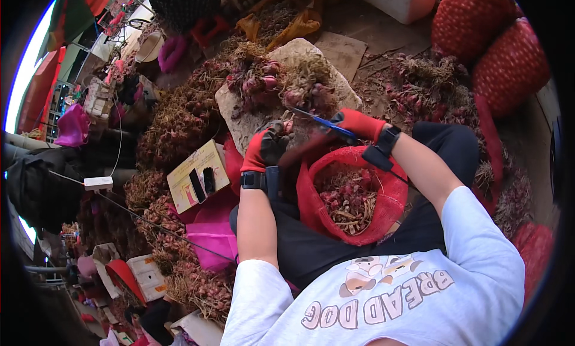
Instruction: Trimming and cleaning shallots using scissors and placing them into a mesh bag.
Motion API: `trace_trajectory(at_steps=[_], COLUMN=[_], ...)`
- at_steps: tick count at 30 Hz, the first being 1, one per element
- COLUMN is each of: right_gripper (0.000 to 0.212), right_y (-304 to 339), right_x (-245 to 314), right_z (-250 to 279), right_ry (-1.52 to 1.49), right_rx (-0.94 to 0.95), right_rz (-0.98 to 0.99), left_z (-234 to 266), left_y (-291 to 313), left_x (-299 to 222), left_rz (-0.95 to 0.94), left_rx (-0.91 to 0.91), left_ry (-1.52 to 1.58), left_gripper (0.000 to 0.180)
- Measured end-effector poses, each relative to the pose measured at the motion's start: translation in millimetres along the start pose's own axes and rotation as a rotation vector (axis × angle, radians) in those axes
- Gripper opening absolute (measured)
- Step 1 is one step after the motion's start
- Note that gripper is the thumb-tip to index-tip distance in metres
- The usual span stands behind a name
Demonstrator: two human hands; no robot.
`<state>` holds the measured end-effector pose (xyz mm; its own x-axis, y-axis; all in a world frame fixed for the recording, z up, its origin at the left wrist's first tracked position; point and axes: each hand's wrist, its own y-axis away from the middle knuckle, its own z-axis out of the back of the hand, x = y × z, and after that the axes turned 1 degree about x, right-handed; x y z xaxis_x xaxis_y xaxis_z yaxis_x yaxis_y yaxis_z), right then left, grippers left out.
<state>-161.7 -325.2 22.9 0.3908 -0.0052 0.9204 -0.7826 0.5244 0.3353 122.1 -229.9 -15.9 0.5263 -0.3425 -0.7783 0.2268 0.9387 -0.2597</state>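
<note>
My left hand [266, 147], in a red and dark work glove, is closed round a small pinkish shallot [288, 127] whose tip shows by the fingers. My right hand [359, 124], gloved in red, grips scissors [328, 124] with blue handles. Their blades point left, close to the shallot. Just beyond my hands, bunches of shallots [254, 85] with dry stems lie on a pale flat slab [230, 115]. Below my hands, between my legs, a red mesh bag [306, 196] stands open with trimmed shallots [344, 199] and dry stems in it.
Heaps of shallots [179, 121] spread along the left, and another pile [428, 85] lies at the right. Full red mesh sacks [509, 67] stand far right. A cardboard box [197, 175] with a black phone lies left of my left arm; a cable [162, 223] crosses there.
</note>
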Motion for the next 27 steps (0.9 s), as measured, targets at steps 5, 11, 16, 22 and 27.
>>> trace_trajectory(at_steps=[5, 11, 16, 22, 27], right_gripper=[0.027, 0.05, 0.037, 0.025, 0.025], right_y=[69.4, 133.9, 136.1, 133.2, 134.7], right_x=[7.3, 2.0, -23.5, -45.6, -44.8], right_z=[2.2, -47.3, -89.4, -99.5, -93.7], right_ry=[-0.01, -0.745, -0.895, -1.137, -0.985], right_rx=[-0.048, -0.126, -0.187, -0.039, -0.182], right_rz=[0.042, 0.165, 0.208, 0.118, 0.098], left_z=[4.0, -77.0, -139.1, -157.7, -170.7], left_y=[11.6, 39.7, 67.1, 98.2, 101.1], left_x=[-90.4, -140.2, -174.0, -137.7, -127.9], left_rz=[0.243, 0.54, 0.592, 0.518, 0.239], left_rx=[0.05, -0.049, -0.235, -0.08, -0.239], left_ry=[0.228, 1.152, 1.065, 1.592, 0.268], left_gripper=[0.021, 0.022, 0.02, 0.03, 0.028])
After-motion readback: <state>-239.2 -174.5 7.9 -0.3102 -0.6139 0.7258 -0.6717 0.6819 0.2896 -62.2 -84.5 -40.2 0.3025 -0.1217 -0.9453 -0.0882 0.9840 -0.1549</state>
